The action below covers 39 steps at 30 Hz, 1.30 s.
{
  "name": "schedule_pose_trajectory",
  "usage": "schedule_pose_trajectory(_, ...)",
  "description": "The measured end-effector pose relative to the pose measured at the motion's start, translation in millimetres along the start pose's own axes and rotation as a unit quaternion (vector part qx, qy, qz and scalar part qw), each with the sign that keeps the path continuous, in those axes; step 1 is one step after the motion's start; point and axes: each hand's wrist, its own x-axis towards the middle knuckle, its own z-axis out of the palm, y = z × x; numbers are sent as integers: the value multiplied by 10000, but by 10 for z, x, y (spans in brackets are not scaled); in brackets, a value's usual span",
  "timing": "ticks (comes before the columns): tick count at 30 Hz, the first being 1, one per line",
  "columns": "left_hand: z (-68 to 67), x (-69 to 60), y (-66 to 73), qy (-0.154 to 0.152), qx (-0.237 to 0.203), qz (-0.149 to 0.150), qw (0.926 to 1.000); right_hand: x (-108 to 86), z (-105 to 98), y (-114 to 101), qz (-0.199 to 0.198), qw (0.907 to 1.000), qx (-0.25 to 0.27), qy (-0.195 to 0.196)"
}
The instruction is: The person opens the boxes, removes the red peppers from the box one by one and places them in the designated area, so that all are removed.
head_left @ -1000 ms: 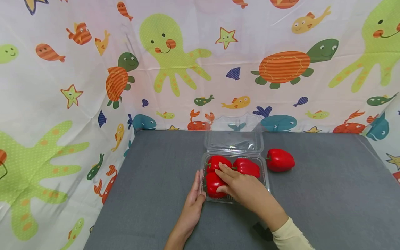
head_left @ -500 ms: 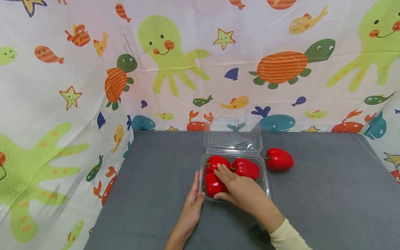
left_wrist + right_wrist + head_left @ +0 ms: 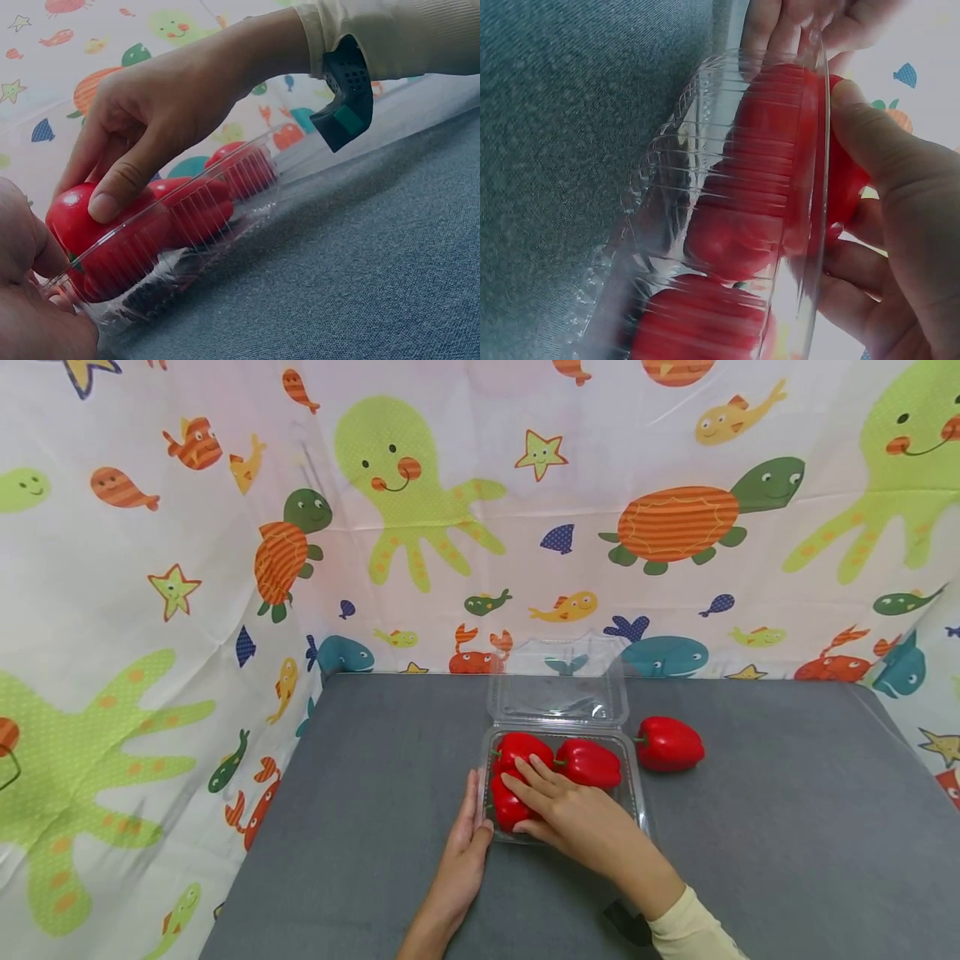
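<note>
A clear plastic clamshell container (image 3: 639, 789) lies on the table, its lid (image 3: 558, 697) folded back. Three red bell peppers are inside: one at the back left (image 3: 525, 747), one at the back right (image 3: 591, 764), one at the front left (image 3: 508, 808). My right hand (image 3: 588, 820) reaches in from the right and grips the front-left bell pepper, thumb on the near side and fingers over its top. My left hand (image 3: 461, 852) holds the container's left side near the front corner; in the left wrist view its fingers are at the rim (image 3: 142, 225).
Another red bell pepper (image 3: 670, 744) lies on the grey cloth-covered table (image 3: 375, 777), just right of the container. A curtain (image 3: 465, 468) printed with sea animals hangs behind the table and along its left side. A dark device (image 3: 346, 94) is strapped to the right wrist.
The fingers of my right hand have shifted slightly left and spread over the front-left bell pepper. My left hand stays in place at the container; the other peppers have not moved.
</note>
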Motion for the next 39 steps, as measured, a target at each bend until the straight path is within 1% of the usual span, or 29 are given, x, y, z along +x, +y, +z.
schedule_pose_trajectory(4, 4, 4, -4, 10, 5, 10, 10000, -8, 0, 12, 29, 10000, 37, 52)
schedule_pose_trajectory(7, 6, 3, -8, 23, 52, 42, 10000, -20, -13, 20, 51, 9995, 200, 225)
schedule_pose_trajectory(11, 10, 2, -11, 31, 52, 6, 10000, -36, -14, 38, 36, 9979, 463, 457)
schedule_pose_trajectory(16, 13, -1, -7, 56, 57, -8, 10000, -39, 4, 61, 43, 9973, 600, 430)
schedule_pose_trajectory(28, 25, -6, 4, 71, 55, 0, 10000, -66, -15, 74, -21, 9963, 671, 536)
schedule_pose_trajectory(36, 22, -16, 6, 101, 66, -69, 9999, -77, -50, 58, -167, 9956, 560, 726)
schedule_pose_trajectory(39, 16, -16, 4, 111, 90, -86, 9999, -86, -66, 61, -162, 9958, 529, 725)
